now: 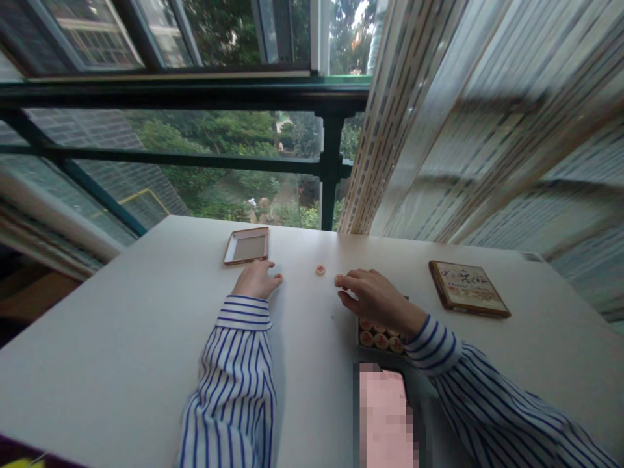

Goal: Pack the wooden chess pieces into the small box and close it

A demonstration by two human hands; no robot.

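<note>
My left hand (254, 279) rests at the near edge of a shallow open box lid (231, 247), thumb and fingers apart. A round Chinese chess piece (279, 277) shows at its thumb tip. My right hand (373, 294) reaches left, its fingertips closed at another Chinese chess piece (338, 279) on the table. Between the hands lies a Chinese chess piece with a red character (320, 270). Partly hidden under my right hand and wrist, a box (358, 335) holds several more pieces in rows, red characters up.
A flat wooden case with a printed cover (468, 289) lies on the white table (121, 344) at the right. A phone with a blurred-out screen (387, 416) lies close to me. Behind the table are a green railing (195, 95), windows and striped curtains (414, 130).
</note>
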